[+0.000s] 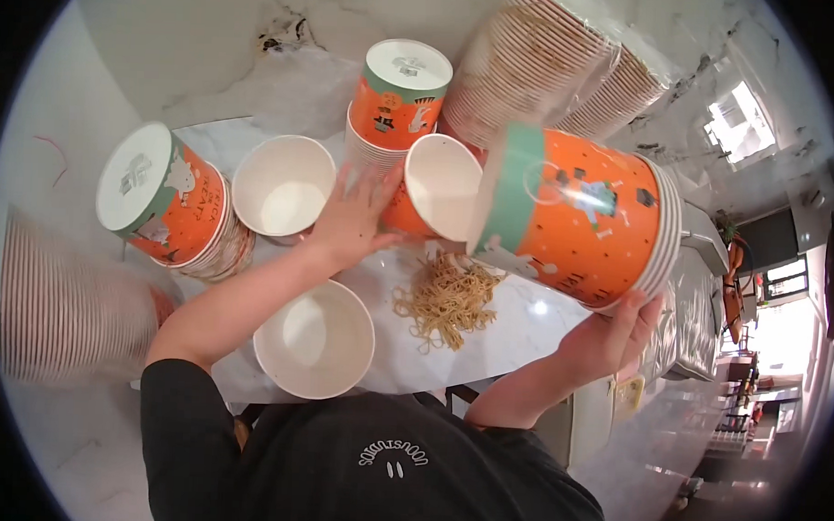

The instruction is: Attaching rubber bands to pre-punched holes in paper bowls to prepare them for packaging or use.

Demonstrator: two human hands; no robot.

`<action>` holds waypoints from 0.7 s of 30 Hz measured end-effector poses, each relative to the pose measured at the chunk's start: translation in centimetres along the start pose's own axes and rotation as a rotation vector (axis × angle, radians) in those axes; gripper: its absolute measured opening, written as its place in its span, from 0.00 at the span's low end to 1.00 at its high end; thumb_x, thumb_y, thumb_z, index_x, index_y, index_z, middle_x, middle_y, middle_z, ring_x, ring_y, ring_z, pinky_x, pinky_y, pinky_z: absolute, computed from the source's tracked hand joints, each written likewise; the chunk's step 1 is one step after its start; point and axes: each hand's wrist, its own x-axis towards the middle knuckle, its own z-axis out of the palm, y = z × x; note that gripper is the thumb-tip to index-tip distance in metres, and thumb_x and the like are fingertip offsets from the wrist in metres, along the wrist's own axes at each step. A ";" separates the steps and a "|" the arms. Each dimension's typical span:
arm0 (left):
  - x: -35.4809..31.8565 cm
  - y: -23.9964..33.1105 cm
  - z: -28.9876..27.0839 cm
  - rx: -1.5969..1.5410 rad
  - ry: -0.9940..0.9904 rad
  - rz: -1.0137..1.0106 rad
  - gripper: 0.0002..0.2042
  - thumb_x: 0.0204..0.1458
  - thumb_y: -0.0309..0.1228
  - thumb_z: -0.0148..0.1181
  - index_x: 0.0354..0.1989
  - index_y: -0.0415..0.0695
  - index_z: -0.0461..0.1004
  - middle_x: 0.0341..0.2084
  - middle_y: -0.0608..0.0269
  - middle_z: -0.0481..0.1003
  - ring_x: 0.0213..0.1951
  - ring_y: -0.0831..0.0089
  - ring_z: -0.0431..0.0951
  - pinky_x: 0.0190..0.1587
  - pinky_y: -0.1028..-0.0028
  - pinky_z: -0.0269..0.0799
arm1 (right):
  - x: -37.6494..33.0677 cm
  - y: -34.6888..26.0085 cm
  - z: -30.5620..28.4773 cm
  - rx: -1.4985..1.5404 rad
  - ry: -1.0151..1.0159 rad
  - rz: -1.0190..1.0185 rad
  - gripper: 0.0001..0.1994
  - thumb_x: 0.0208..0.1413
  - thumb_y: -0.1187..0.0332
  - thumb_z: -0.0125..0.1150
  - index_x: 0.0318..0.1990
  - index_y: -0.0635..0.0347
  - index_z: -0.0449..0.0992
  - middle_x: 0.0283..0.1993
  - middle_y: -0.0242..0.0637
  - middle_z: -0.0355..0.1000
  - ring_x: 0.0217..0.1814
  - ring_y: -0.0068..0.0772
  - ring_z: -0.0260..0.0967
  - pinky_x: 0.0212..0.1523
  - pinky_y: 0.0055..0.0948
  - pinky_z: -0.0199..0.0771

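Stack of orange paper tubs (584, 220) was in the right hand (605, 341), whose fingers were closed around the rims at its right end. It lay tipped on its side above the right part of the tabletop (532, 331), its green-banded base toward the left. The left hand (349, 229) was well open, fingers spread, reaching to the orange wall of a tilted tub (443, 186); whether it gripped that wall could not be told. Just left of this hand stood a white-lined tub (284, 187), mouth up, and on the near side, below the forearm, another open tub (315, 340). A tangled heap of tan rubber bands (448, 298) lay between the two hands. Farther left leaned a tub stack (198, 211), base up; another upturned stack (402, 99) stood at the far side, beside plastic-wrapped tubs (525, 67).
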 end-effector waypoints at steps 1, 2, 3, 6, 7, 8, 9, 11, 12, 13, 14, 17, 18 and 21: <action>-0.4 -0.4 -0.1 0.192 0.002 -0.011 0.55 0.56 0.59 0.61 0.79 0.35 0.39 0.73 0.33 0.52 0.76 0.44 0.52 0.78 0.46 0.40 | -0.4 0.4 0.5 -0.022 0.018 0.007 0.17 0.71 0.67 0.54 0.59 0.72 0.69 0.53 0.44 0.75 0.56 0.31 0.74 0.61 0.32 0.69; -0.4 -0.3 -0.6 0.383 0.004 -0.017 0.54 0.57 0.57 0.62 0.79 0.35 0.39 0.73 0.34 0.52 0.76 0.44 0.52 0.78 0.46 0.40 | -0.7 0.3 0.8 -0.055 -0.059 0.015 0.16 0.71 0.68 0.53 0.57 0.71 0.69 0.52 0.42 0.75 0.53 0.29 0.73 0.59 0.30 0.69; -0.4 -0.1 -1.1 0.367 0.010 -0.036 0.51 0.55 0.47 0.66 0.79 0.36 0.41 0.74 0.37 0.51 0.76 0.46 0.51 0.77 0.46 0.43 | -1.0 0.2 1.3 -0.087 -0.137 0.025 0.14 0.71 0.68 0.52 0.56 0.71 0.69 0.50 0.41 0.75 0.50 0.28 0.72 0.57 0.28 0.69; -0.5 0.4 -5.0 -0.060 0.176 -0.074 0.49 0.50 0.36 0.69 0.78 0.37 0.45 0.76 0.40 0.49 0.77 0.48 0.51 0.76 0.45 0.45 | -1.8 1.1 2.8 -0.313 -0.212 0.054 0.11 0.70 0.71 0.50 0.54 0.68 0.71 0.43 0.33 0.71 0.42 0.16 0.64 0.41 0.19 0.62; -0.4 1.1 -6.6 -0.065 0.171 -0.068 0.49 0.50 0.36 0.69 0.78 0.37 0.45 0.76 0.40 0.49 0.77 0.48 0.51 0.76 0.45 0.45 | -1.9 1.6 3.1 -0.454 -0.248 -0.044 0.09 0.69 0.75 0.52 0.52 0.68 0.73 0.40 0.30 0.70 0.39 0.13 0.62 0.37 0.18 0.59; -0.7 2.1 -9.0 -0.059 0.298 0.057 0.51 0.46 0.33 0.70 0.78 0.38 0.45 0.76 0.41 0.50 0.77 0.47 0.52 0.75 0.44 0.47 | -1.9 1.5 3.7 -0.468 -0.323 -0.051 0.09 0.67 0.77 0.53 0.52 0.68 0.74 0.38 0.30 0.70 0.38 0.14 0.62 0.37 0.19 0.59; -0.8 3.0 -10.4 -0.063 0.424 0.191 0.54 0.43 0.29 0.72 0.79 0.39 0.45 0.76 0.41 0.51 0.76 0.45 0.53 0.75 0.44 0.50 | -2.0 1.6 4.2 -0.494 -0.393 -0.059 0.09 0.66 0.78 0.54 0.51 0.69 0.74 0.37 0.29 0.69 0.36 0.15 0.62 0.36 0.19 0.60; -1.8 5.7 -12.7 -0.091 0.399 0.250 0.56 0.40 0.32 0.75 0.78 0.39 0.46 0.76 0.42 0.52 0.76 0.45 0.54 0.74 0.44 0.51 | -2.0 2.1 5.3 -0.481 -0.480 -0.143 0.08 0.65 0.79 0.56 0.49 0.70 0.75 0.36 0.32 0.71 0.34 0.19 0.64 0.38 0.20 0.62; -2.1 6.6 -13.1 -0.125 0.379 0.312 0.58 0.37 0.34 0.79 0.78 0.39 0.48 0.76 0.44 0.52 0.75 0.45 0.56 0.74 0.45 0.52 | -2.0 2.1 5.7 -0.483 -0.535 -0.183 0.07 0.64 0.79 0.57 0.48 0.70 0.75 0.36 0.33 0.71 0.35 0.21 0.65 0.39 0.20 0.64; -1.9 6.9 -12.8 -0.122 0.379 0.308 0.58 0.37 0.34 0.79 0.78 0.39 0.48 0.76 0.44 0.52 0.75 0.45 0.56 0.74 0.45 0.52 | -2.3 1.7 6.0 -0.467 -0.555 -0.115 0.07 0.64 0.79 0.57 0.47 0.71 0.76 0.37 0.35 0.73 0.35 0.23 0.66 0.40 0.21 0.65; -1.7 7.1 -11.9 -0.256 0.410 0.222 0.60 0.33 0.38 0.82 0.77 0.39 0.49 0.76 0.44 0.53 0.75 0.46 0.57 0.73 0.45 0.53 | -2.4 1.4 6.1 -0.431 -0.573 -0.113 0.07 0.65 0.78 0.57 0.47 0.71 0.76 0.37 0.36 0.73 0.36 0.23 0.66 0.40 0.22 0.65; -1.2 5.9 -10.0 -0.479 0.479 0.205 0.66 0.24 0.50 0.86 0.76 0.39 0.54 0.73 0.46 0.57 0.72 0.48 0.61 0.70 0.48 0.58 | -2.8 1.0 6.4 -0.408 -0.560 -0.061 0.07 0.67 0.75 0.57 0.46 0.70 0.76 0.37 0.35 0.75 0.37 0.21 0.65 0.42 0.21 0.64; -1.4 5.8 -10.0 -0.401 0.462 0.184 0.66 0.25 0.51 0.86 0.76 0.39 0.55 0.71 0.47 0.60 0.70 0.49 0.64 0.69 0.50 0.60 | -2.8 0.8 6.1 -0.407 -0.539 0.015 0.07 0.67 0.74 0.58 0.47 0.69 0.77 0.36 0.33 0.75 0.37 0.20 0.64 0.42 0.21 0.64; -1.8 6.5 -9.7 -0.315 0.448 0.150 0.64 0.26 0.52 0.85 0.75 0.39 0.56 0.67 0.49 0.64 0.66 0.52 0.68 0.65 0.54 0.64 | -2.5 0.6 5.7 -0.338 -0.470 0.144 0.09 0.69 0.70 0.60 0.47 0.69 0.78 0.36 0.27 0.74 0.37 0.16 0.62 0.40 0.18 0.62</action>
